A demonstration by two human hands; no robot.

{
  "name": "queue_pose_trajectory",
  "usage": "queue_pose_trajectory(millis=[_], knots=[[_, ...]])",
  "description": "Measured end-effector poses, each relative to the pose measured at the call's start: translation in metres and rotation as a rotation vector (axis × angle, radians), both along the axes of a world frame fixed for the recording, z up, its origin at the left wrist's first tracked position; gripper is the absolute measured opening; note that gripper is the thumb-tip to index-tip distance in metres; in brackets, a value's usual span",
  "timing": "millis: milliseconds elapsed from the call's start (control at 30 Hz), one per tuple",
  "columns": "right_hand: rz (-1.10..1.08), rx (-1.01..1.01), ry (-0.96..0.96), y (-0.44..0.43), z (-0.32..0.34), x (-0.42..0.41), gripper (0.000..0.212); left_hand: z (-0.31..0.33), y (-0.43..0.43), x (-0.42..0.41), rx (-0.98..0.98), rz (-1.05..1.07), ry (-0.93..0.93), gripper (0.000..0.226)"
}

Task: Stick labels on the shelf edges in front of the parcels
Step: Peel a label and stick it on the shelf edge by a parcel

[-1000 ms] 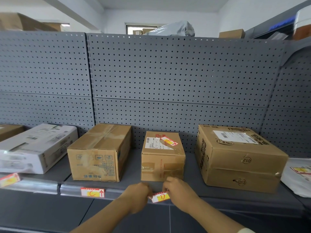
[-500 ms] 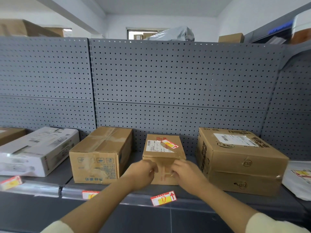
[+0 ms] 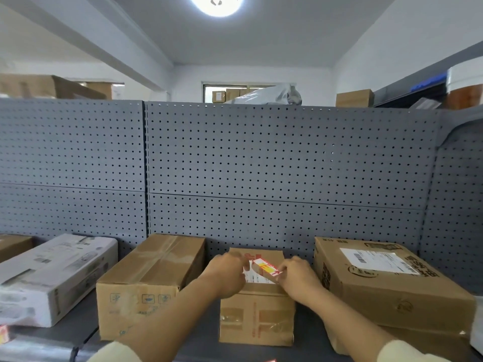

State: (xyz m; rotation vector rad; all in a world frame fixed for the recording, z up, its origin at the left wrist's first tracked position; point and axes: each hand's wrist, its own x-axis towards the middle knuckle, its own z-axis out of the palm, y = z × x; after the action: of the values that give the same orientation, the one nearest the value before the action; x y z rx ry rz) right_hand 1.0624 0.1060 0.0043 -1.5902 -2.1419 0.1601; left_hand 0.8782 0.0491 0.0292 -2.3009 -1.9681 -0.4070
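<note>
one rectangular label [image 3: 265,267] on taped cardboard parcel [image 3: 256,317]: right hand [image 3: 298,278] pinches it; left hand [image 3: 224,275] grip unclear.

Both hands were over the small brown cardboard box [image 3: 256,317] on the grey metal shelf [image 3: 206,327]. Right hand [image 3: 298,276] pinched the right end of a red-yellow-white paper label [image 3: 264,267] on the box top. Left hand [image 3: 227,274] sat at its left end, grip blurred.

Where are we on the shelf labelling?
Done: a far-left label on the shelf edge, plus a label sliver below the small box. In hand: right hand pinches the label strip on that box; left hand is blurred beside it. Left: unclear; the edge before the large box is out of frame.
</note>
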Motion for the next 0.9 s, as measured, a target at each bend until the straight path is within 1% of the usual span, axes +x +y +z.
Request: queue_pose_trajectory(millis=[233, 333, 433, 633, 700, 767, 867, 900], knots=[[0.013, 0.011, -0.122, 0.009, 0.004, -0.001, 0.030, 0.002, 0.019, -0.008, -0.008, 0.019, 0.014, 0.034], [0.017, -0.027, -0.137, 0.016, 0.005, -0.006, 0.034, 0.002, 0.025, -0.007, -0.005, 0.017, 0.020, 0.033], [-0.004, -0.039, -0.127, 0.027, 0.002, -0.014, 0.033, 0.000, 0.029, -0.008, -0.017, 0.014, 0.022, 0.034], [-0.096, -0.128, -0.224, 0.049, -0.004, -0.031, 0.053, -0.008, 0.035, -0.015, -0.095, 0.018, -0.063, 0.033], [-0.140, -0.177, -0.212, 0.057, -0.007, -0.037, 0.048, -0.011, 0.037, -0.017, -0.117, 0.017, -0.071, 0.033], [-0.187, -0.245, -0.145, 0.062, -0.007, -0.040, 0.041, -0.013, 0.039, -0.018, -0.136, 0.019, -0.084, 0.033], [-0.194, -0.372, -0.064, 0.067, -0.001, -0.038, 0.030, -0.015, 0.040, -0.017, -0.130, 0.029, -0.123, 0.034], [-0.200, -0.400, -0.035, 0.067, 0.002, -0.037, 0.029, -0.015, 0.040, -0.016, -0.130, 0.030, -0.141, 0.034]])
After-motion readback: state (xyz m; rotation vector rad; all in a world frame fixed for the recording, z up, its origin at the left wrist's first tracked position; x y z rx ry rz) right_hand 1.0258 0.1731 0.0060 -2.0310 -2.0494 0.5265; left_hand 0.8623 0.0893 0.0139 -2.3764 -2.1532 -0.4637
